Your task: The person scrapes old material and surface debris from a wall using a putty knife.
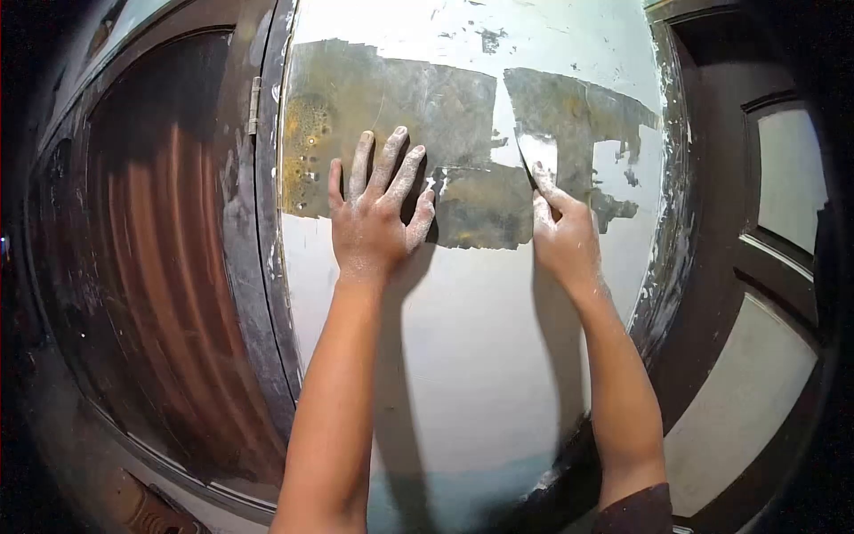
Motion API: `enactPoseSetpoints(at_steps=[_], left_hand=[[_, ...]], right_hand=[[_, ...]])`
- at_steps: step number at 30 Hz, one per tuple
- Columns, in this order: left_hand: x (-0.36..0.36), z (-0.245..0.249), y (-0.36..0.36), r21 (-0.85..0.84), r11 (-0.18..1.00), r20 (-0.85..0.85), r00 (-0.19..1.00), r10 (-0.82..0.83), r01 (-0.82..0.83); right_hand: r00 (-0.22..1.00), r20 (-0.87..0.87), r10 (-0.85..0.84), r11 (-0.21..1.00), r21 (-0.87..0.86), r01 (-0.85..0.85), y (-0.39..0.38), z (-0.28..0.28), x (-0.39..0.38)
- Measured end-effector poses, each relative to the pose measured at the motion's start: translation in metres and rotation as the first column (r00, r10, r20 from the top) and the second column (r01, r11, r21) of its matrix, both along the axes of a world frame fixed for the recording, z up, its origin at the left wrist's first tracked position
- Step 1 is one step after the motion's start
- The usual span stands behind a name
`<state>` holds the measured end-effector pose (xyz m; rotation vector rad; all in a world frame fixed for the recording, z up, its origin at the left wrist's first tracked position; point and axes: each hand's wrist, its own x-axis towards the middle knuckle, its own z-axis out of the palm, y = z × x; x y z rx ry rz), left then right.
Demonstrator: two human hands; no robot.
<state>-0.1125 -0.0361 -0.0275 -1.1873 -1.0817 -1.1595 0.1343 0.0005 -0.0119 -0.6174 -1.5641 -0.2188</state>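
My left hand [378, 205] lies with spread fingers on a grey-brown bare patch [463, 107] of the wall, its fingertips coated in white dust. To its right, my right hand [565, 222] grips a putty knife [538, 156], thumb and finger on the tool and the rest curled round the handle, which is mostly hidden. The blade points up against the patch, beside a narrow white strip [504, 116]. White paint [480, 311] covers the wall below the patch and above it.
At the left stands a dark wooden door frame with a metal hinge [253, 105] and a reddish-brown curtain-like panel [178, 249]. A dark frame with pale panels [787, 178] is on the right. Some dark object [151, 507] lies at the bottom left.
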Motion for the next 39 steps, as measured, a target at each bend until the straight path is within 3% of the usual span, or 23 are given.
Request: enactPoseSetpoints(at_steps=[2,6,16,21,26,28,30,33,39], left_hand=[[0.001,-0.001,0.000,-0.012,1.000,0.004,1.000,0.007,-0.007],[-0.001,-0.002,0.003,0.013,1.000,-0.008,1.000,-0.008,0.008],[-0.001,-0.001,0.005,0.028,0.999,-0.016,0.999,-0.034,0.034],[0.001,-0.001,0.002,0.002,1.000,-0.001,1.000,-0.009,0.009],[-0.001,-0.001,0.004,0.022,1.000,-0.018,1.000,-0.003,0.003],[0.001,-0.001,0.002,0.002,1.000,-0.003,1.000,0.002,-0.002],[0.000,0.000,0.002,0.010,1.000,-0.015,1.000,-0.020,0.021],[-0.002,-0.001,0.004,0.004,1.000,-0.017,1.000,-0.003,0.003],[0.000,-0.001,0.002,0.007,1.000,-0.012,1.000,0.002,-0.002]], right_hand=[[0.991,0.068,-0.115,0.984,-0.131,0.124,-0.003,0.011,0.001],[0.996,0.038,-0.083,0.982,-0.165,0.088,-0.013,0.010,-0.001],[0.998,0.028,-0.050,0.996,-0.066,0.052,-0.014,0.010,-0.004],[0.990,0.102,-0.097,0.990,-0.095,0.106,-0.015,0.024,-0.002],[0.998,0.032,-0.047,0.992,-0.113,0.050,-0.015,0.016,-0.003],[0.998,0.055,-0.041,0.999,-0.006,0.041,-0.005,0.022,-0.003],[0.993,0.079,-0.088,0.995,-0.028,0.091,-0.006,0.026,-0.002],[0.999,0.013,-0.031,0.994,-0.109,0.032,-0.021,0.022,-0.006],[0.999,0.032,-0.034,0.998,-0.049,0.036,-0.003,0.027,-0.005]])
